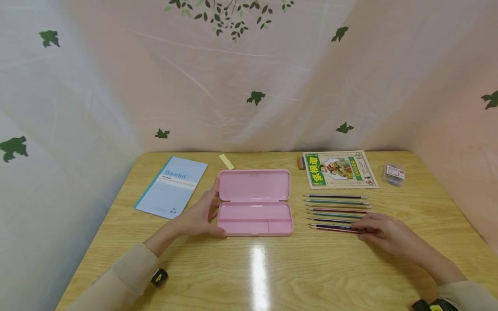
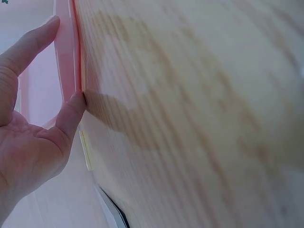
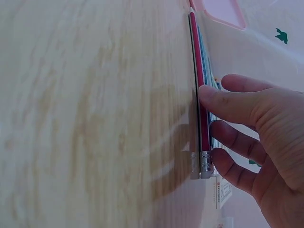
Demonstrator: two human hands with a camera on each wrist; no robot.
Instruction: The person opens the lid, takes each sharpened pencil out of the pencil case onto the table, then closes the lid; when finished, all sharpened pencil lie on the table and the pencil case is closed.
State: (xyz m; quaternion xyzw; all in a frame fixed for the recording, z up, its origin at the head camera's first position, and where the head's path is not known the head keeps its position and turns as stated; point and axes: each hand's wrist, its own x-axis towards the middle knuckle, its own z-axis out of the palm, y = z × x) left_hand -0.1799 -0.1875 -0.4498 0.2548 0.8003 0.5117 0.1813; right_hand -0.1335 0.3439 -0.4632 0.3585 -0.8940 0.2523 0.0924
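Observation:
An open pink pencil case (image 1: 243, 226) lies on the wooden table, its lid folded back and its divided tray bare. My left hand (image 1: 198, 214) rests against the case's left side, thumb at the near corner and index finger up by the lid; the left wrist view shows these fingers fairly straight along the pink edge (image 2: 66, 57). To the right, several pencils (image 1: 338, 207) lie in a row, tips pointing left. My right hand (image 1: 389, 233) pinches the nearest one, a red pencil (image 3: 203, 66), near its eraser end, with a dark pencil right beside it.
A blue notebook (image 1: 171, 185) lies left of the case, and a pale yellow strip (image 1: 226, 161) behind it. Back right are an illustrated booklet (image 1: 340, 169), a small brown-and-purple block (image 1: 301, 163) and a small clear box (image 1: 394, 174). A fabric backdrop (image 1: 272, 125) encloses the table.

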